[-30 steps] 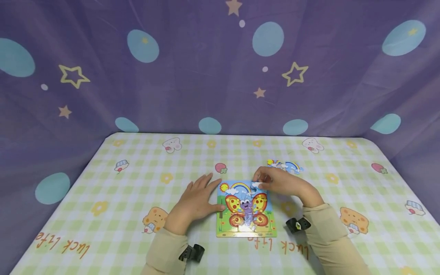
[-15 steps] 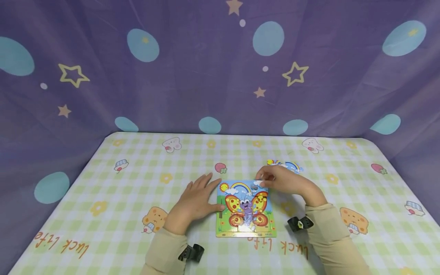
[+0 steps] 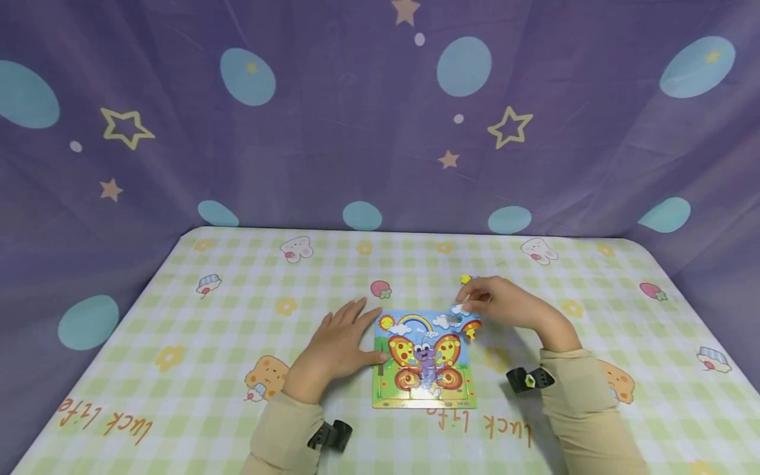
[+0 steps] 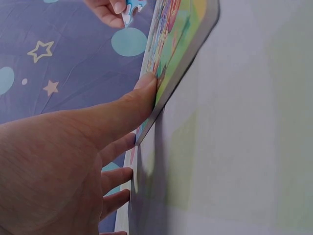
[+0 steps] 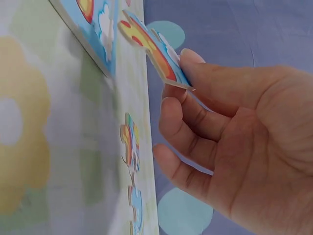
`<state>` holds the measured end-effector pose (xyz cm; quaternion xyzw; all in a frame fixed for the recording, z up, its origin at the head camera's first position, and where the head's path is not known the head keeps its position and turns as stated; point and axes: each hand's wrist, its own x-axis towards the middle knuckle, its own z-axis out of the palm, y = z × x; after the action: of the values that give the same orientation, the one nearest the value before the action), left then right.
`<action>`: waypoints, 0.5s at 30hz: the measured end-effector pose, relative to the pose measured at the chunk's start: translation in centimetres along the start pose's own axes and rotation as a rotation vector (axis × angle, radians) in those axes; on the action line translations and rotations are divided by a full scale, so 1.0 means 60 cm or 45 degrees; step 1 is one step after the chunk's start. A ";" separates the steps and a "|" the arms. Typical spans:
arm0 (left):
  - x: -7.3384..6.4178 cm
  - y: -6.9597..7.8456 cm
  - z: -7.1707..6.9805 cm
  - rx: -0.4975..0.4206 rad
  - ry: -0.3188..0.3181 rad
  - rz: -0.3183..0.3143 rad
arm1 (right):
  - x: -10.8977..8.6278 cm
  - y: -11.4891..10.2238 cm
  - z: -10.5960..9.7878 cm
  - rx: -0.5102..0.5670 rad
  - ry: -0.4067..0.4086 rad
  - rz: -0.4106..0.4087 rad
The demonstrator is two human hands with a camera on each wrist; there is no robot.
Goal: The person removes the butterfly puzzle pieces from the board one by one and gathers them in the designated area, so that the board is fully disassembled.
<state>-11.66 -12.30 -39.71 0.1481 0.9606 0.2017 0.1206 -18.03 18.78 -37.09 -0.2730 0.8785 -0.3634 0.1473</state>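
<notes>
A square butterfly jigsaw puzzle lies on the table in front of the person. The left hand rests along its left side; in the left wrist view the thumb touches the board's edge and the other fingers extend past the corner. Just above the puzzle's upper right corner, the right hand pinches a puzzle piece between thumb and fingers. Blue sky, white cloud and a red-yellow wing part are printed on that piece. It is tilted and apart from the board in the right wrist view.
Behind the right hand lie loose puzzle pieces, mostly hidden by it in the head view. A checked tablecloth covers the table. Beyond its far edge hangs a purple curtain. Each wrist wears a dark strap.
The right hand has moved right and away from the puzzle's upper right corner, lifting the pinched piece off the board. The left hand has stayed in place.
</notes>
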 end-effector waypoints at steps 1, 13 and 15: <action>0.000 0.000 0.000 -0.001 0.000 -0.001 | -0.001 0.001 -0.002 -0.001 0.006 0.007; 0.001 -0.001 0.001 0.008 -0.005 -0.008 | -0.016 0.014 -0.024 0.000 0.077 -0.009; 0.000 -0.001 0.001 0.006 -0.006 -0.008 | -0.019 0.019 -0.027 -0.008 0.093 -0.003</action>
<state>-11.68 -12.33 -39.77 0.1456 0.9614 0.1986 0.1231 -18.30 21.01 -36.68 -0.2611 0.8841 -0.3705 0.1140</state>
